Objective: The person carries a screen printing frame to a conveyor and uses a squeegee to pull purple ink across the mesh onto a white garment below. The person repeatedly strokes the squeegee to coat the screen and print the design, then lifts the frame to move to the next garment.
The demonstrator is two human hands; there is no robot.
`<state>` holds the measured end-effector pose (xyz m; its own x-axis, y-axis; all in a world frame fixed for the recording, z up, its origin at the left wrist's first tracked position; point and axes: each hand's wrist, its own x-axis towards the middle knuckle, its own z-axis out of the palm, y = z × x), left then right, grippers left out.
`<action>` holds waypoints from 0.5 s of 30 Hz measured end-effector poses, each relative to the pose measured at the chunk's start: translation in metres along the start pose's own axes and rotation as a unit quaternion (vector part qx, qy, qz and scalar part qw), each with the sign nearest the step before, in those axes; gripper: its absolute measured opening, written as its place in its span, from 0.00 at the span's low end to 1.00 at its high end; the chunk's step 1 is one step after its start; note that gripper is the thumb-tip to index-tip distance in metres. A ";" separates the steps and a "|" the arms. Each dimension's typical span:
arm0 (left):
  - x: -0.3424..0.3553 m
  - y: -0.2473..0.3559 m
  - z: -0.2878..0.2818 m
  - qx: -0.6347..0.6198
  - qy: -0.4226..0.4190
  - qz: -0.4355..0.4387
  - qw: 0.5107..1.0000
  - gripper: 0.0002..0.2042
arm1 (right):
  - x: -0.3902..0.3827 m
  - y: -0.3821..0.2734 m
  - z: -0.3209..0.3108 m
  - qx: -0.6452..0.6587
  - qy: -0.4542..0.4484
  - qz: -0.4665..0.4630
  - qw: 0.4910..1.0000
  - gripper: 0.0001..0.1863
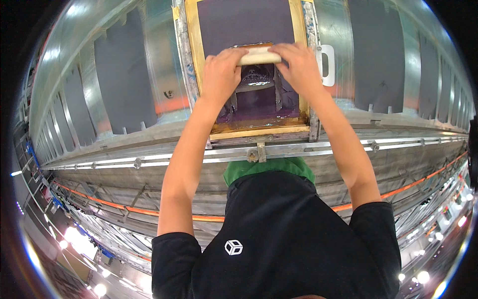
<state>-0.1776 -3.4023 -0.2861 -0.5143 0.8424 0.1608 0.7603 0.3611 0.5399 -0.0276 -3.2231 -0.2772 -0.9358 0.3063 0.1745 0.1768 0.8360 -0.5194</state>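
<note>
A squeegee with a pale wooden handle [260, 56] lies crosswise in a screen-printing frame [301, 25], and both my hands grip it. The left end of the handle is in my left hand [222, 70], fingers curled over the top. My right hand [298, 65] is closed round the right end. Below the handle, wet dark ink [259, 75] shines on the purple mesh [256, 112]. The frame has yellowish wooden sides, stained brown at the near end. My hands hide part of the squeegee's ends, and its blade edge cannot be made out.
Dark grey fabric panels [124, 70] lie in a row on the long table, with another panel [377, 55] to the right. A white handle-shaped piece [326, 66] stands beside the frame. A metal rail [194, 160] with a clamp [260, 152] runs along the near edge.
</note>
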 end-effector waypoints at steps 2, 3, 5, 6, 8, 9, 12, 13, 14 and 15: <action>-0.024 0.009 -0.001 0.013 -0.031 -0.011 0.999 0.16 | -0.025 -0.008 0.007 0.031 -0.008 0.010 0.999 0.23; -0.038 0.014 0.001 0.020 -0.027 0.005 0.999 0.16 | -0.043 -0.012 0.011 0.047 -0.012 0.018 0.999 0.23; -0.073 0.026 0.005 0.024 -0.071 -0.014 0.997 0.17 | -0.075 -0.027 0.011 0.070 -0.043 0.043 0.996 0.25; -0.088 0.034 0.005 0.047 -0.074 -0.006 0.996 0.19 | -0.093 -0.033 0.014 0.070 -0.028 0.034 0.997 0.27; -0.117 0.035 0.011 0.047 -0.061 0.004 0.997 0.20 | -0.104 -0.036 0.007 0.098 -0.074 0.047 0.991 0.28; -0.126 0.037 0.013 0.043 -0.060 -0.009 0.997 0.20 | -0.106 -0.032 0.001 0.126 -0.099 0.042 0.986 0.29; -0.137 0.041 0.010 0.066 -0.032 0.000 0.997 0.20 | -0.082 0.039 -0.016 0.174 0.077 0.191 0.963 0.27; -0.138 0.041 0.012 0.070 -0.028 0.003 0.997 0.20 | -0.070 0.070 -0.016 0.104 0.157 0.271 0.944 0.28; -0.138 0.041 0.013 0.071 -0.026 0.008 0.997 0.20 | -0.060 0.095 -0.010 0.132 0.143 0.282 0.940 0.27; -0.137 0.042 0.014 0.072 -0.031 0.013 0.997 0.22 | -0.050 0.117 -0.002 0.159 0.128 0.292 0.934 0.26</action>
<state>-0.0695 -3.4973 -0.2968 -0.4716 0.8737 0.1195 0.8241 0.3885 0.4121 0.0404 -3.1402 -0.3453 -0.5972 0.8009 -0.0424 0.4965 0.3276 -0.8039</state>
